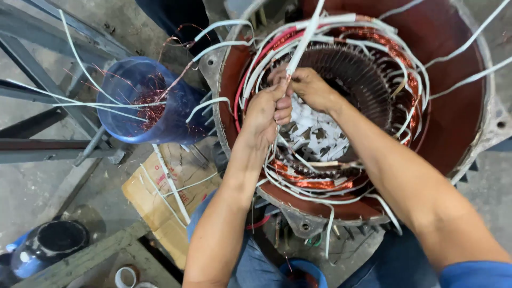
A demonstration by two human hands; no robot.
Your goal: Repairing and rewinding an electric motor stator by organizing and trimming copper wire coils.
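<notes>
A large motor stator (pixel 458 122) with a red-brown housing lies open below me, its copper windings (pixel 314 178) ringed by white sleeved leads. My left hand (pixel 266 112) is closed around a white sleeved wire (pixel 304 42) that rises toward the top edge. My right hand (pixel 312 88) pinches the same wire just beside the left, both hands touching over the stator bore. White paper slot wedges (pixel 317 133) lie heaped inside the bore under my hands.
A blue plastic bucket (pixel 133 114) holding copper wire scraps stands left of the stator. A cardboard piece (pixel 160 197) lies on the floor, a dark round container (pixel 50 242) sits bottom left. Grey metal frame bars (pixel 48 146) cross the left side.
</notes>
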